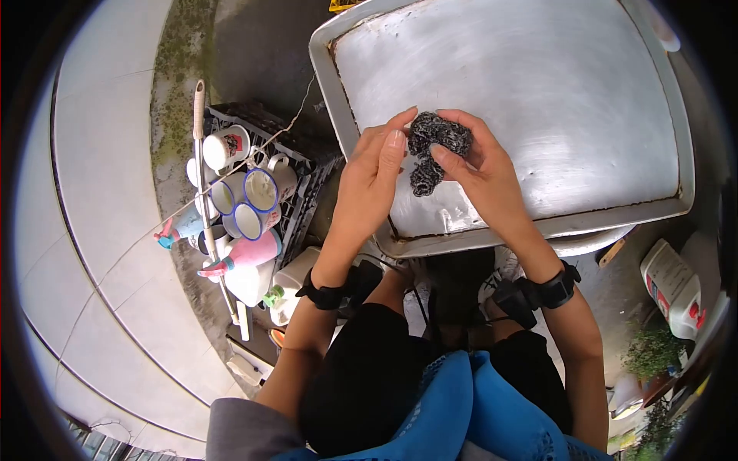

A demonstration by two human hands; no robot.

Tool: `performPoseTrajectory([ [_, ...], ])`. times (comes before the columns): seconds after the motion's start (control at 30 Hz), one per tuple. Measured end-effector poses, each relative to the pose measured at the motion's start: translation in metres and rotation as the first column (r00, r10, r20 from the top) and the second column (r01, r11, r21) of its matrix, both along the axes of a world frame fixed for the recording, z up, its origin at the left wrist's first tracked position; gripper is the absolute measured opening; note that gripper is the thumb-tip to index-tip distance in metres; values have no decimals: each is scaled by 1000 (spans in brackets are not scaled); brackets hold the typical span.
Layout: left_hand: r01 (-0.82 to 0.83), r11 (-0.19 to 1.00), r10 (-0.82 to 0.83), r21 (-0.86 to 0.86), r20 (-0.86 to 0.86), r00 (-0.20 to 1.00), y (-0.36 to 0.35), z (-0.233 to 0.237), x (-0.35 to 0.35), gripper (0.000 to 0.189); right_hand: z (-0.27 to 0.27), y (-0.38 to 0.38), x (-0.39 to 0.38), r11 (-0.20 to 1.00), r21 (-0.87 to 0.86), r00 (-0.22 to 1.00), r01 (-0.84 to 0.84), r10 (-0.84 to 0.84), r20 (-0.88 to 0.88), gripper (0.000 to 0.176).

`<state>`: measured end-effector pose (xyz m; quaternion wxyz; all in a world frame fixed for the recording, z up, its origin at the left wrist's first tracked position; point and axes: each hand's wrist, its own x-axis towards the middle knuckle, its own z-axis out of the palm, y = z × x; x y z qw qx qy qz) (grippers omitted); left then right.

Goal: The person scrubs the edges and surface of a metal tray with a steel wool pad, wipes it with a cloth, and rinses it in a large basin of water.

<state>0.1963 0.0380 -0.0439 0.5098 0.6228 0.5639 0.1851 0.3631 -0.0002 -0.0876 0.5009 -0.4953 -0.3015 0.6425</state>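
Observation:
A dark, curly steel wool scourer (440, 138) is held over a large metal tray (538, 219), with a smaller clump hanging from its lower left. My right hand (490, 173) grips it, the thumb pressed on its front and the fingers behind. At the scourer's left edge, my left hand (369, 177) has its fingers closed against it; the thumb lies just left of the wool, and some fingertips are hidden. The tray's bare metal floor looks wet or shiny, and brown marks line its inner edges.
On the left, several enamel mugs (261, 190), a pink spray bottle (254, 247) and a long-handled pole (205, 184) sit on or by a black crate (304, 196). A thin cord (254, 154) crosses there. On the right are a white jug (670, 288) and a plant (653, 349).

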Motion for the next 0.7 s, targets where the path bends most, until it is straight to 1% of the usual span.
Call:
performPoseTrajectory([
  [0.03, -65, 982, 75, 178, -49, 996, 1, -10, -11, 47, 2, 2, 2, 1000, -10, 999, -25, 25, 27, 43],
  [0.07, -119, 928, 158, 354, -83, 984, 1, -27, -24, 43, 4, 4, 5, 999, -18, 997, -51, 52, 57, 41],
  [0.1, -268, 854, 327, 446, -60, 943, 1, -45, -38, 37, 4, 8, 7, 998, -19, 996, -59, 60, 67, 41],
  [0.13, -421, 816, 462, 395, -11, 887, 1, -53, -45, 39, 4, 10, 9, 996, 5, 987, -84, 82, 138, 41],
  [0.17, -542, 793, 542, 279, 85, 836, -2, -62, -52, 38, 5, 12, 9, 993, 27, 972, -112, 104, 209, 41],
  [0.2, -643, 751, 621, 150, 170, 765, -4, -70, -56, 37, 9, 17, 9, 992, 25, 969, -124, 116, 219, 41],
  [0.27, -546, 828, 532, 128, 131, 837, -12, -91, -58, 42, 20, 29, 9, 989, -68, 976, -129, 139, 167, 42],
  [0.3, -416, 879, 423, 235, 22, 906, -13, -97, -55, 42, 23, 35, 7, 985, -94, 971, -142, 157, 182, 43],
  [0.33, -433, 872, 436, 230, 37, 899, -11, -103, -53, 42, 26, 42, 5, 983, -94, 965, -155, 171, 197, 43],
  [0.4, -453, 855, 432, 253, 136, 892, 3, -114, -46, 39, 29, 57, 1, 980, -104, 953, -169, 189, 236, 45],
  [0.43, -453, 864, 422, 219, 175, 890, 12, -116, -45, 38, 28, 66, -3, 978, -104, 947, -179, 200, 251, 45],
  [0.5, -454, 861, 417, 227, 193, 888, 24, -120, -43, 38, 20, 89, -17, 985, -108, 951, -133, 158, 264, 44],
  [0.53, -442, 865, 402, 239, 198, 894, 29, -118, -42, 38, 17, 100, -26, 984, -103, 947, -145, 168, 275, 44],
  [0.57, -429, 887, 395, 174, 197, 897, 28, -114, -44, 44, 14, 109, -38, 995, -76, 955, -58, 77, 287, 44],
  [0.6, -441, 880, 404, 176, 208, 891, 26, -108, -43, 44, 8, 119, -48, 998, -47, 955, 30, -15, 295, 43],
  [0.63, -459, 880, 423, 124, 236, 875, 21, -101, -42, 46, -5, 129, -56, 999, 10, 946, 50, -50, 321, 48],
  [0.67, -475, 877, 444, 71, 261, 857, 15, -96, -41, 47, -17, 135, -64, 999, 12, 944, 39, -40, 327, 48],
  [0.7, -437, 898, 406, 52, 284, 869, 8, -98, -44, 53, -30, 139, -71, 999, 52, 924, -9, -11, 381, 52],
])
